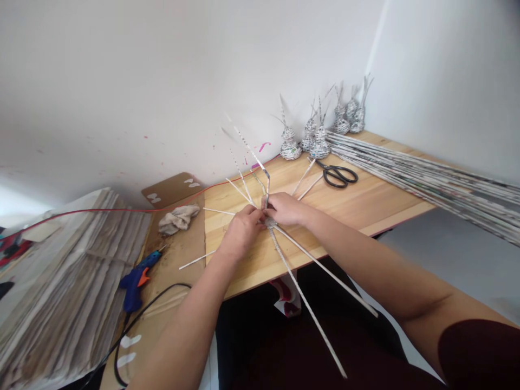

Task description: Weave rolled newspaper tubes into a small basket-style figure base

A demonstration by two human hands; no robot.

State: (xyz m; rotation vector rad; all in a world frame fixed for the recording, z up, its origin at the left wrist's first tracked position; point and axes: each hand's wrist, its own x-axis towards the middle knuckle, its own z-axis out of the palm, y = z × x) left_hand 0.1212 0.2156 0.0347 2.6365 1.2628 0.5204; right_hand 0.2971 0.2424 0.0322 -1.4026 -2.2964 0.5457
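Note:
Both hands meet over a small woven newspaper base (270, 221) on the wooden table. Rolled-paper sticks (304, 297) spread out from it in several directions, some reaching past the table's front edge. My left hand (245, 226) is closed on the base's left side. My right hand (283, 208) pinches a bent paper stick (267, 187) that rises from the centre and leans toward the wall. Fingers hide much of the weave. Black-handled scissors (339, 176) lie to the right, beyond my hands.
Several woven paper figures (290, 145) stand along the wall. A bundle of long paper sticks (414, 173) overhangs the table's right edge. To the left are a blue glue gun (138, 279) with its cord, a crumpled rag (179, 219), cardboard (170, 188) and a tall newspaper stack (81, 276).

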